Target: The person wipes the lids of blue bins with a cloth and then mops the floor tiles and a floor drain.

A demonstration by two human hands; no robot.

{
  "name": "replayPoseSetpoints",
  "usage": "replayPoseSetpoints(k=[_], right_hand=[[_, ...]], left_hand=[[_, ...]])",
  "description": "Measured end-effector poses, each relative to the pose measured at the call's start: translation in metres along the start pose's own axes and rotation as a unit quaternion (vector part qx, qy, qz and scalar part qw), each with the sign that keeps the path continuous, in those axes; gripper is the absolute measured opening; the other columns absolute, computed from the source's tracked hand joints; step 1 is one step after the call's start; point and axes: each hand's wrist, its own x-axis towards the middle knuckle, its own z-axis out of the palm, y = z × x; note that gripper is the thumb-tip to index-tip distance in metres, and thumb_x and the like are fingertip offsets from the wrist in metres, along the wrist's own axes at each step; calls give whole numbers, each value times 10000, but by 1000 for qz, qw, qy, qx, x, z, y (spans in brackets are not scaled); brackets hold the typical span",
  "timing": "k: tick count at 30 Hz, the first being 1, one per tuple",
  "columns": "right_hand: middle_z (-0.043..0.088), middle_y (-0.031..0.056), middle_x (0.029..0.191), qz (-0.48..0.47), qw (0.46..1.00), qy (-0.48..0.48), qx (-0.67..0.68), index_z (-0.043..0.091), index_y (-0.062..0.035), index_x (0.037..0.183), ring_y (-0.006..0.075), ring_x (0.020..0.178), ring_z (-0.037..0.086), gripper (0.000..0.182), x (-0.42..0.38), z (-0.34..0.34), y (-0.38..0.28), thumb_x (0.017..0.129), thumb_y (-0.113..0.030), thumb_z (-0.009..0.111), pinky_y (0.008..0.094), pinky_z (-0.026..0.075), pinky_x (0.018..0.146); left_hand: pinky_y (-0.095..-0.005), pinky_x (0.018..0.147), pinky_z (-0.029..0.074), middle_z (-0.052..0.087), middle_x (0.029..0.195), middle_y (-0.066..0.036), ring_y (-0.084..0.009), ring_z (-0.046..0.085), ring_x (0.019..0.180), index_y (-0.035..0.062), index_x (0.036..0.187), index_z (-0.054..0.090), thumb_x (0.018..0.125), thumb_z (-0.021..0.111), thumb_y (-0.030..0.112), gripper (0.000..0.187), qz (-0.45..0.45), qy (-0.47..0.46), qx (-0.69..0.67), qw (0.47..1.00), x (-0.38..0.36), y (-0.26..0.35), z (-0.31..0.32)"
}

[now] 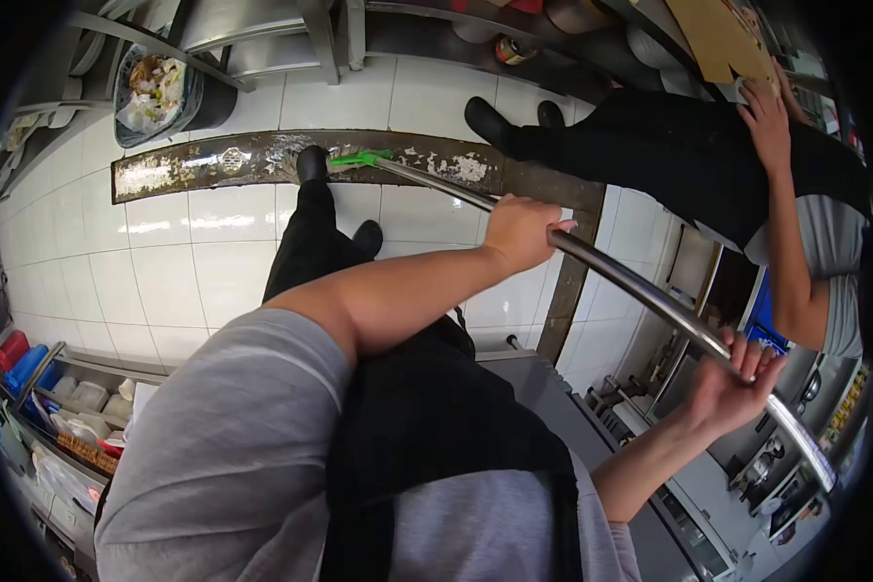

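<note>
A broom with a long shiny metal handle slants across the view. Its green head rests on a worn, dirty floor strip, close to my shoe. My left hand is wrapped round the middle of the handle. Further up, near the handle's top end, my right hand grips it too, with the fingers curled over the metal. The broom's bristles are hard to make out beside the shoe.
A lined bin with food waste stands at the back left. At the right, another person in a dark apron stands by a cardboard piece. Metal shelving runs along the back; a grey counter lies close on my right.
</note>
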Motion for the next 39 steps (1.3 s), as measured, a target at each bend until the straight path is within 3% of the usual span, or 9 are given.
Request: replayPoseSetpoints(k=[7,9,13,19,21,24,30,35,39], right_hand=[[325,-44,519,42,972,-229,-22,345,-166,668,109,550,338,402,35,8,4,1009,-359,436,319,313,697],[352,-58,498,14,923,-380,-52,348,-177,655,96,510,336,412,37,13,18,993,-380,469,303,304,643],[384,-35,456,-10,906,-407,-111,404,-122,601,141,425,376,428,5,63,62,919,-331,598,341,334,519],[453,37,476,5,886,-452,-104,464,-54,575,213,410,452,349,-39,85,122,772,-172,726,353,390,505],[461,42,487,8,871,-479,-109,475,-45,582,214,430,473,323,-50,93,123,765,-138,723,355,395,506],[464,47,494,3,859,-501,-109,468,-43,585,215,437,478,323,-61,101,124,766,-130,722,353,399,512],[465,45,505,7,888,-445,-114,461,-48,601,211,441,458,310,-55,114,127,774,-122,707,348,384,515],[452,42,503,6,899,-424,-113,446,-52,605,204,438,435,323,-44,140,132,789,-139,696,339,370,509],[444,36,499,14,905,-408,-122,444,-54,607,199,435,426,328,-34,161,133,810,-148,684,333,357,500]], left_hand=[[-425,601,360,514,583,-92,-336,467,586,78,643,432,760,772,276,410,-77,148,-54,984,-10,18,4],[-433,582,358,513,608,-109,-349,457,596,67,667,419,734,794,238,418,-79,155,-52,983,-18,5,2],[-433,592,360,481,605,-125,-352,440,605,55,673,411,737,772,124,373,-80,143,-69,984,-36,-40,-17],[-450,721,433,577,818,-114,-339,558,815,88,807,512,745,774,217,299,-106,-22,-24,994,-64,-116,-49],[-431,838,469,574,987,-125,-318,574,953,97,1029,515,764,762,186,373,-84,-186,92,975,-70,-136,-73],[-427,929,460,555,1125,-138,-313,559,1085,122,1231,463,767,768,216,563,-156,-253,134,945,-67,-139,-144],[-407,883,486,569,1134,-179,-301,556,1059,83,1194,515,808,730,221,464,-239,42,142,960,-114,-241,-303],[-366,901,427,589,1061,-149,-266,557,1012,6,1135,549,846,661,151,342,-266,409,181,854,-57,-256,-462],[-356,955,396,520,1178,-152,-261,507,1088,17,1166,525,853,610,113,339,-212,542,71,810,2,-264,-548]])
